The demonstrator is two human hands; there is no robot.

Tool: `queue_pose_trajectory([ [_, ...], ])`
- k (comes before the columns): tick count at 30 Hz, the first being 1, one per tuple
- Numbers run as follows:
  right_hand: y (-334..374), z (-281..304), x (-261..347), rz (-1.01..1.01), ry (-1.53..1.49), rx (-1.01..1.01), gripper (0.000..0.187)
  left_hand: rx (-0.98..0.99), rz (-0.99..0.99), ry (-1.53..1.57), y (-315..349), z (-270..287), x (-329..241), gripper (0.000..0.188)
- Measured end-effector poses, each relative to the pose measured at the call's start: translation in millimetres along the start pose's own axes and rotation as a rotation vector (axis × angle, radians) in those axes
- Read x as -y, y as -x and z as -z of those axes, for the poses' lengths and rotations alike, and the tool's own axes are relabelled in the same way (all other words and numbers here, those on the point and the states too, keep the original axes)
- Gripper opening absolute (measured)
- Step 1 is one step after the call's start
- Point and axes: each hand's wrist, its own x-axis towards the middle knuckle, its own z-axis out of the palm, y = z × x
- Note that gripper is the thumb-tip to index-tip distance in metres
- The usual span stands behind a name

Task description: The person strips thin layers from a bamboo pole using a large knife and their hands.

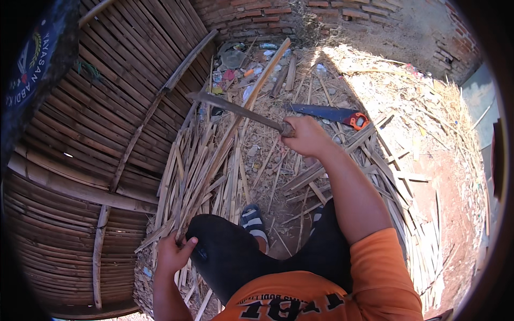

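My right hand (307, 137) is closed round the handle of a machete (238, 110), whose blade points left and lies across the view of a long split-bamboo strip (270, 67). Whether blade and strip touch, I cannot tell. The strip slants from the far middle down toward my left knee. Beside that knee, my left hand (172, 253) is closed on the strip's near end, with the thumb raised; the fingers partly hide the grip. Just beyond my right hand, a handsaw (325, 112) with a blue blade and an orange-and-black handle lies on the ground.
Many loose strips (206, 176) lie to the left, and more strips and slats (375, 160) to the right. A bamboo-slat wall (80, 150) rises on my left. A brick wall (257, 18) stands at the back, with litter (230, 75) before it. My sandalled foot (252, 220) is among debris.
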Motion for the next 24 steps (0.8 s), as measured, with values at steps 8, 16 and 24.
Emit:
queue_pose_trajectory([
  [8, 9, -38, 51, 0.184, 0.061, 0.075, 0.024, -0.049, -0.006, 0.104, -9, 1, 7, 0.047],
  [16, 4, -14, 10, -0.005, -0.046, -0.206, 0.022, 0.027, 0.034, 0.053, 0, 29, 3, 0.043],
  [24, 18, -56, 65, 0.341, 0.169, 0.016, 0.022, -0.025, -0.014, 0.095, -9, -1, -5, 0.047],
])
